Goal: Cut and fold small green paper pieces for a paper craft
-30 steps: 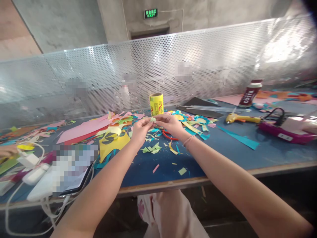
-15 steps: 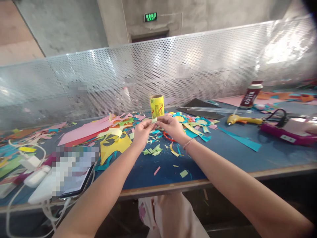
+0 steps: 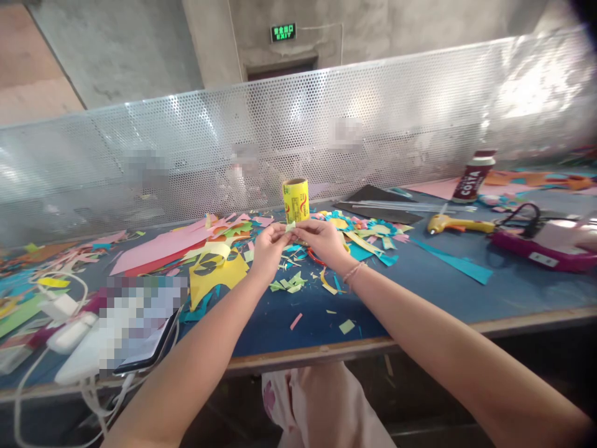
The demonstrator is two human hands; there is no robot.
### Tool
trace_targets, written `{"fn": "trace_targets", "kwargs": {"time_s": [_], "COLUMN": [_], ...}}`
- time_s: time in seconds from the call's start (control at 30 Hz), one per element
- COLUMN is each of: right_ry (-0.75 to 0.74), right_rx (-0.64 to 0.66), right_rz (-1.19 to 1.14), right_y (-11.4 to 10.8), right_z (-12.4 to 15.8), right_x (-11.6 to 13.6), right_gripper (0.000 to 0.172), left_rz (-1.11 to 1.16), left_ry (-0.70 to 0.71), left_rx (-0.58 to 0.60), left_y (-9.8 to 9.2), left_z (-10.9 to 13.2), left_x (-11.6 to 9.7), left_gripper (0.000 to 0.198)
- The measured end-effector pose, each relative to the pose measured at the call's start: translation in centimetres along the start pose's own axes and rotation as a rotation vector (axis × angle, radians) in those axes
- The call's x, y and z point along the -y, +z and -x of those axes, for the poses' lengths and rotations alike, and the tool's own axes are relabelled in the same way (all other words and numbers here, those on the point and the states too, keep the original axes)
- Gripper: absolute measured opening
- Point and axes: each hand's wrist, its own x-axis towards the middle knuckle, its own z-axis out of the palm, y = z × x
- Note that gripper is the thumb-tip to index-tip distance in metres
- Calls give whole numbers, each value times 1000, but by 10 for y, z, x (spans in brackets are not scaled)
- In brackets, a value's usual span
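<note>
Both the left hand (image 3: 267,247), at eight o'clock, and the right hand (image 3: 325,241), at four, pinch the pale-green paper piece (image 3: 290,226) between fingertips, probably because it is so tiny, with the yellow tube (image 3: 297,198) beyond at twelve and green scraps (image 3: 289,284) at six.

Glare is thrown back by the silvery perforated metal screen (image 3: 396,124) beyond the hands (image 3: 323,241), strongest to their right; below them, under the blue flat surface (image 3: 270,333), deep shadow is seen; frame edges are blurred.
</note>
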Motion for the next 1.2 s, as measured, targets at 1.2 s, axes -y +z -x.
{"fn": "trace_targets", "kwargs": {"time_s": [1.2], "right_ry": [225], "right_rx": [147], "right_rz": [-60], "right_y": [-9], "right_z": [-8], "right_x": [-21], "right_gripper": [20], "left_rz": [-45], "left_ry": [-244], "left_rx": [19], "left_y": [-10], "left_z": [-6], "left_x": [-1], "left_gripper": [17]}}
